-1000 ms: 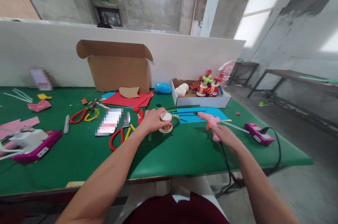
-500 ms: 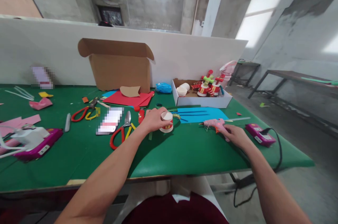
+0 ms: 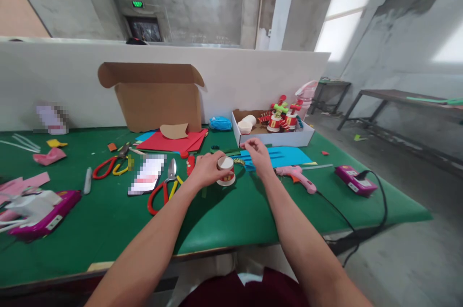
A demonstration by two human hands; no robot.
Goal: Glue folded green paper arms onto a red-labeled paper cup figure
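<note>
My left hand [image 3: 208,169] is closed around the side of a small red and white paper cup [image 3: 225,179], which stands upside down on the green table. A yellow-green coiled pipe cleaner [image 3: 238,161] sticks out from the cup's right side. My right hand [image 3: 257,153] hovers over the left part of a blue sheet [image 3: 294,155], just right of the cup. Its fingers are loosely bent and apart, with nothing visible in them. To the right of that wrist lies a pink glue gun [image 3: 298,175], touched by neither hand.
Red-and-yellow-handled shears [image 3: 166,188] and a phone [image 3: 147,174] lie left of my left arm. Behind, a white box [image 3: 278,140] holds paper cups and finished figures. Red sheets [image 3: 170,143] lie before an upright cardboard box [image 3: 159,104]. A purple power strip [image 3: 355,180] sits right.
My right hand has let go of the glue gun, now lying on the table, and moved left to beside the cup. My left hand keeps its hold on the cup.
</note>
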